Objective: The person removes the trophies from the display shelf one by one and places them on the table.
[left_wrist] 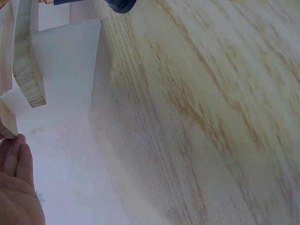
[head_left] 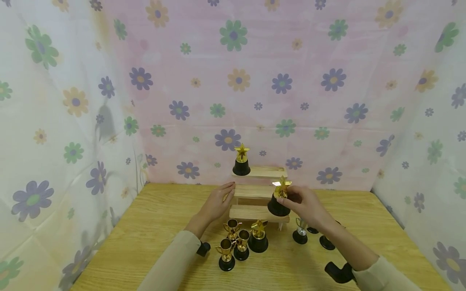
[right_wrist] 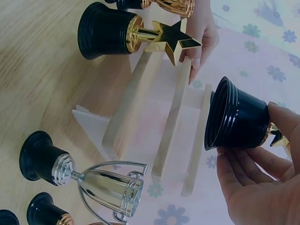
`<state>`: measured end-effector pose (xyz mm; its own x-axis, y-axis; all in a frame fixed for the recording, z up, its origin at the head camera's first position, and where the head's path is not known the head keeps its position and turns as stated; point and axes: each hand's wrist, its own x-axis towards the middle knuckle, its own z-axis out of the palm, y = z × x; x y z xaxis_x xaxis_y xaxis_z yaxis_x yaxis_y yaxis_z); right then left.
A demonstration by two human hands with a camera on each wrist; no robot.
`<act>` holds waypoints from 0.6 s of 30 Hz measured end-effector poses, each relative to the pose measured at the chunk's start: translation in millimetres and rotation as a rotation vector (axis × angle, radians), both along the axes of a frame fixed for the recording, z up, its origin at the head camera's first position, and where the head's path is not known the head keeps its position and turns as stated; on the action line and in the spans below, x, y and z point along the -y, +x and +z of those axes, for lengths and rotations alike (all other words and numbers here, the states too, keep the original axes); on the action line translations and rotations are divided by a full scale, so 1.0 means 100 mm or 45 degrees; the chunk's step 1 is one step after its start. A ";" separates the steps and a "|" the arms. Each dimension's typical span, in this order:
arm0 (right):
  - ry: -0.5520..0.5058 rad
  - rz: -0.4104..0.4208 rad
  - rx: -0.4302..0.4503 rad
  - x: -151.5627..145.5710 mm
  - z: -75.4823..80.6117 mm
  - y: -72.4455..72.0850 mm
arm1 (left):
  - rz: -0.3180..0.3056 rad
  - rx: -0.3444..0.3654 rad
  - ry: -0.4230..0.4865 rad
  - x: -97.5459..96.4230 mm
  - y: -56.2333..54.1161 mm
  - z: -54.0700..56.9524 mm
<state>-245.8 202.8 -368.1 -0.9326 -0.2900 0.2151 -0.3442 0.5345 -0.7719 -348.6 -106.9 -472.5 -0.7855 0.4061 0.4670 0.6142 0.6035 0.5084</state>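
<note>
My right hand [head_left: 307,206] pinches a gold star trophy [head_left: 278,207] with a black base, tilted slightly, above the right part of a wooden stepped shelf [head_left: 251,212]. In the right wrist view the thumb and fingers are around the lower stem and black base [right_wrist: 243,119]. With fingers fairly straight, my left hand [head_left: 214,204] touches the left end of the shelf's middle step; the left wrist view shows its fingertips [left_wrist: 24,154] against the wood edge. A second star trophy [head_left: 241,167] stands on the top step's left end. Another star trophy [head_left: 258,243] stands on the table before the shelf.
Several small gold cup trophies, one of them a front cup [head_left: 226,263], cluster on the table [head_left: 145,226] left of centre. To the right stand a silver cup trophy [head_left: 300,237] and more black-based trophies, partly hidden by my right forearm. Flowered cloth [head_left: 204,72] surrounds the table.
</note>
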 end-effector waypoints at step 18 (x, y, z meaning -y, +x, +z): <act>-0.028 0.058 0.078 -0.04 -0.04 0.23 | 0.006 -0.014 0.005 0.00 0.01 -0.01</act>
<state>-223.2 207.3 -372.5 -0.9301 -0.3284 0.1646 -0.3195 0.5023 -0.8035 -347.7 -106.5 -473.0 -0.7824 0.4002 0.4772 0.6167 0.6045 0.5042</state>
